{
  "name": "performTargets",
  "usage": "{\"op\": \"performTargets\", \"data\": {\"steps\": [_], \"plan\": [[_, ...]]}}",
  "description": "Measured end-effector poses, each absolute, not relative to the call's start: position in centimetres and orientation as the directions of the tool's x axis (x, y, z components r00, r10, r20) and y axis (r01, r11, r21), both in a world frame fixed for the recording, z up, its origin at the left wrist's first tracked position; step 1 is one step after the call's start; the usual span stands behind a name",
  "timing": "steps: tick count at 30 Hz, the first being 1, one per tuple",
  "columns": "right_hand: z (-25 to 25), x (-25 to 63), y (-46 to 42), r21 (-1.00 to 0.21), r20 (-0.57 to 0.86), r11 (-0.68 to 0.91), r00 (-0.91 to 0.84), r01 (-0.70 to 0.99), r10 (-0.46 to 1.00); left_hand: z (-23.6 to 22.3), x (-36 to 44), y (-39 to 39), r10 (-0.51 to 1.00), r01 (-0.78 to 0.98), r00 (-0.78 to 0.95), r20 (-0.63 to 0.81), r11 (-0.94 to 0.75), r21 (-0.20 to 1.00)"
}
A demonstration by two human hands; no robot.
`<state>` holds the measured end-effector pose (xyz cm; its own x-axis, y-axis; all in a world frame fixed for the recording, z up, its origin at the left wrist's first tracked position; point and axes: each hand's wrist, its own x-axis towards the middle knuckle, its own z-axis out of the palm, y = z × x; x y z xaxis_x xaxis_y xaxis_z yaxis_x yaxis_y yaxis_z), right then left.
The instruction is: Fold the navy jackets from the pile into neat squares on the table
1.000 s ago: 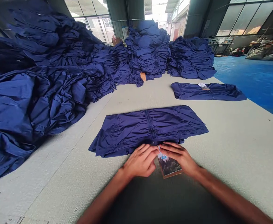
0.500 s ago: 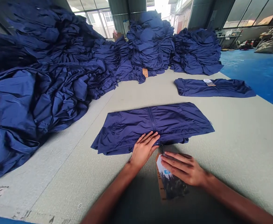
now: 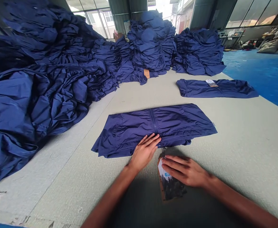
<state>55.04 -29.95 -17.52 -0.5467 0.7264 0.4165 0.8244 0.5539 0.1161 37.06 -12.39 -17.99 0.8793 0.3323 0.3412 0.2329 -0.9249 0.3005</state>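
Spreading your left hand [image 3: 144,152] on a folded jacket [image 3: 176,123], you lay your right hand [image 3: 183,171] flat on its tag [image 3: 170,186]; heaps [image 3: 150,47] of jackets remain behind.

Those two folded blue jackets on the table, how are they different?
The near folded jacket shows a zipper up its middle; the far folded jacket shows no clear zipper. The near jacket's tag lies off its edge under the right hand, but the far jacket's tag lies on top. The left hand touches the near jacket; no hand touches the far one. Both are navy and lie flat on the grey table.
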Motion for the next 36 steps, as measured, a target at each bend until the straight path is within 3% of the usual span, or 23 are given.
{"op": "performTargets", "data": {"steps": [14, 19, 24, 28, 31, 33, 36], "plan": [[-16.7, 54.8, -30.7, 0.223, 0.486, 0.585, -0.610, 0.779, 0.626, -18.3, 37.8, -12.8, 0.405, 0.267, 0.806, 0.433, -0.900, 0.345], [-17.1, 54.6, -30.0, 0.113, 0.345, 0.583, -0.582, 0.805, 0.736, -18.6, 37.9, -12.8, 0.423, 0.285, 0.801, 0.423, -0.892, 0.351], [-14.0, 54.1, -31.9, 0.031, 0.154, 0.517, -0.515, 0.855, 0.843, -17.4, 37.4, -12.9, 0.375, 0.273, 0.841, 0.391, -0.917, 0.292], [-10.9, 54.6, -34.1, -0.226, 0.151, 0.515, -0.493, 0.827, 0.857, -15.1, 36.1, -14.8, 0.309, 0.235, 0.887, 0.342, -0.942, 0.241], [-11.0, 55.8, -34.3, -0.414, 0.197, 0.407, -0.357, 0.814, 0.913, -14.7, 35.0, -17.6, 0.340, 0.276, 0.900, 0.272, -0.929, 0.246], [-12.4, 56.6, -34.0, -0.409, 0.216, 0.309, -0.238, 0.859, 0.947, -15.4, 34.4, -19.7, 0.360, 0.303, 0.905, 0.229, -0.920, 0.250], [-15.7, 57.1, -33.5, -0.278, 0.236, 0.228, -0.163, 0.933, 0.958, -16.8, 33.9, -22.3, 0.343, 0.283, 0.918, 0.200, -0.919, 0.275]]}}
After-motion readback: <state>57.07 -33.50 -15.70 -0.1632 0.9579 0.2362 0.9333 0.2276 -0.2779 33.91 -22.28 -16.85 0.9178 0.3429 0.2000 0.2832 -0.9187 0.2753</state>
